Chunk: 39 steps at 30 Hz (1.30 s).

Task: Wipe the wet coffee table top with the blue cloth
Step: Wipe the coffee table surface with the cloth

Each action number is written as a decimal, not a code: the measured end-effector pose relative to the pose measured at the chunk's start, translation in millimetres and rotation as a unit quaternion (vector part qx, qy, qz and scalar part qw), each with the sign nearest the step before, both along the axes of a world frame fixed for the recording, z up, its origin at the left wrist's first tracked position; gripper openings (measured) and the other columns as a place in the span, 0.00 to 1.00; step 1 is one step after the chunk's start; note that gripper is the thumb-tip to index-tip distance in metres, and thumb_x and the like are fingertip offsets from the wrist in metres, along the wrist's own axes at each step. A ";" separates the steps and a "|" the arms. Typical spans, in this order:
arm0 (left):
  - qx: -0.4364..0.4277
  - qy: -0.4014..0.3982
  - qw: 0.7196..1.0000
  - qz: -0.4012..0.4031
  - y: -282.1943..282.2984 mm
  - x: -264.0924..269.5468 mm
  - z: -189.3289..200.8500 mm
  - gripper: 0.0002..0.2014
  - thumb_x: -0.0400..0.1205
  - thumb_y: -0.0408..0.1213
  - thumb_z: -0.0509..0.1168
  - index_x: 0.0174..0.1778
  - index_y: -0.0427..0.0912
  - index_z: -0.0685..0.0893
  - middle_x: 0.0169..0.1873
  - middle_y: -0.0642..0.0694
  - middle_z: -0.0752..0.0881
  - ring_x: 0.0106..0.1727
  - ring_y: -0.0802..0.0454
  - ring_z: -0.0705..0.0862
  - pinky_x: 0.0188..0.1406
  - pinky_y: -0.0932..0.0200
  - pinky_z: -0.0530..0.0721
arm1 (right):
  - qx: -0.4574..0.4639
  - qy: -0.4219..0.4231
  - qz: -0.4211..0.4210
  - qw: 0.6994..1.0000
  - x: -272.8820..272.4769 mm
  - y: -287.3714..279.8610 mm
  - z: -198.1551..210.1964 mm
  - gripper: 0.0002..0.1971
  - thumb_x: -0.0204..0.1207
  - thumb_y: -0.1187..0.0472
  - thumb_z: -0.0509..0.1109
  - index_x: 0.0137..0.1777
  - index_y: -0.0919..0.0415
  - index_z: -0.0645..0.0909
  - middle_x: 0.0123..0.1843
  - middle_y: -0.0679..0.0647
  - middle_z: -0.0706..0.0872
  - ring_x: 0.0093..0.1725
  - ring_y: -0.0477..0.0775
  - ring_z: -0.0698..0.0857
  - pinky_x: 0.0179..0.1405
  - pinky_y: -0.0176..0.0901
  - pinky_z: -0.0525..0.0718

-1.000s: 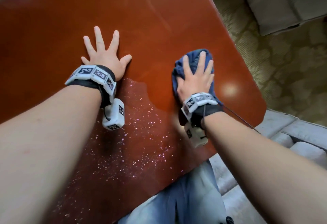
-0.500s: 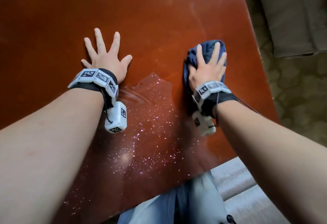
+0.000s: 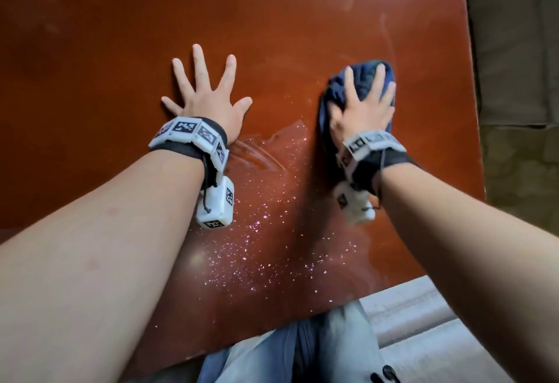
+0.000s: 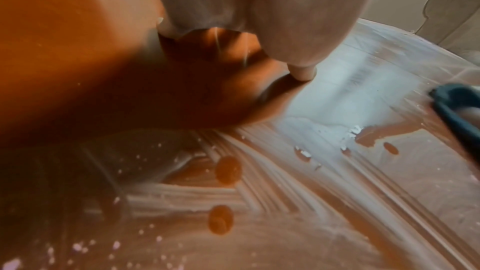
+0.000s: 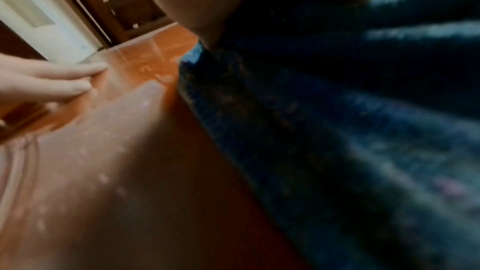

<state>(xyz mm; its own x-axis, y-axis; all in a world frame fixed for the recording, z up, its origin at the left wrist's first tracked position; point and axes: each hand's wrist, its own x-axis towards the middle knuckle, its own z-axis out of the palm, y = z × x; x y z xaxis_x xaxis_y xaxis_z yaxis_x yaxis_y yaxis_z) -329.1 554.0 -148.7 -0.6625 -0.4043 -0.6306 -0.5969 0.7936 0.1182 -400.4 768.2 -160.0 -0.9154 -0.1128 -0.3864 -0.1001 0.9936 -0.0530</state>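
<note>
Glossy reddish-brown wood makes up the coffee table point(image 3: 121, 49), its polished top smooth and reflective, with rounded corners. A wet patch point(image 3: 266, 201) spreads across the near middle, streaked with curved smears and speckled with small glinting droplets. The bunched, fuzzy dark blue cloth point(image 3: 363, 77) lies on the table at the right edge of that wet patch, close to the table's right side. The right hand point(image 3: 361, 110) presses flat on top of the cloth, fingers point(image 3: 379, 80) straight and spread over it rather than curled round it. The left hand point(image 3: 208, 101) rests palm-down on bare wood well to the left of the cloth, its fingers splayed wide and holding nothing. Both wrists wear black straps carrying white blocks printed with black square markers. Pale blue trousers point(image 3: 317, 349) show past the table's near edge.
</note>
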 end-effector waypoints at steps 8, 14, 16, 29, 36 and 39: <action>0.015 -0.002 1.000 0.003 -1.5 -1.9 5.3 0.35 0.85 0.58 0.56 0.83 0.68 0.43 0.83 0.49 0.29 0.83 0.38 0.30 0.74 0.21 0.45 | -0.076 -0.038 0.185 0.979 94.8 -5.9 0.0 0.30 0.72 0.47 0.63 0.77 0.47 0.69 0.82 0.65 0.60 0.78 0.78 0.58 0.69 0.75 0.62; 0.010 0.011 1.000 0.002 -1.0 -0.6 1.9 0.34 0.85 0.58 0.56 0.83 0.67 0.43 0.83 0.48 0.30 0.83 0.38 0.30 0.74 0.20 0.44 | -0.037 -0.036 0.080 0.995 44.7 9.4 1.7 0.32 0.76 0.45 0.62 0.81 0.42 0.59 0.84 0.61 0.48 0.81 0.73 0.47 0.75 0.70 0.55; 0.014 0.010 1.000 0.002 -0.2 -0.2 2.3 0.34 0.85 0.58 0.56 0.83 0.67 0.44 0.83 0.48 0.30 0.83 0.38 0.30 0.74 0.20 0.44 | -0.012 -0.040 0.043 0.998 36.2 -26.6 2.9 0.33 0.78 0.44 0.61 0.81 0.39 0.53 0.85 0.59 0.42 0.81 0.71 0.42 0.76 0.68 0.52; -0.005 0.011 1.000 -0.017 -7.5 2.7 -1.8 0.34 0.85 0.60 0.56 0.82 0.69 0.44 0.83 0.50 0.31 0.83 0.39 0.31 0.74 0.20 0.44 | -0.065 -0.082 0.202 0.974 115.4 1.2 2.1 0.31 0.74 0.45 0.64 0.79 0.43 0.64 0.84 0.60 0.54 0.81 0.74 0.51 0.73 0.75 0.53; -0.009 -0.011 0.999 0.034 1.5 6.8 4.8 0.35 0.85 0.59 0.56 0.83 0.67 0.43 0.84 0.48 0.31 0.84 0.39 0.33 0.77 0.24 0.49 | -0.061 -0.108 0.207 0.971 114.8 0.1 5.3 0.32 0.80 0.43 0.59 0.82 0.39 0.52 0.85 0.55 0.40 0.82 0.68 0.37 0.76 0.70 0.40; -0.011 -0.023 0.998 0.058 -0.5 20.1 7.8 0.34 0.86 0.58 0.56 0.83 0.66 0.43 0.84 0.48 0.32 0.84 0.39 0.34 0.78 0.26 0.51 | -0.070 -0.103 0.209 0.970 115.2 0.3 5.3 0.31 0.80 0.42 0.58 0.82 0.39 0.51 0.85 0.55 0.39 0.82 0.68 0.37 0.76 0.70 0.40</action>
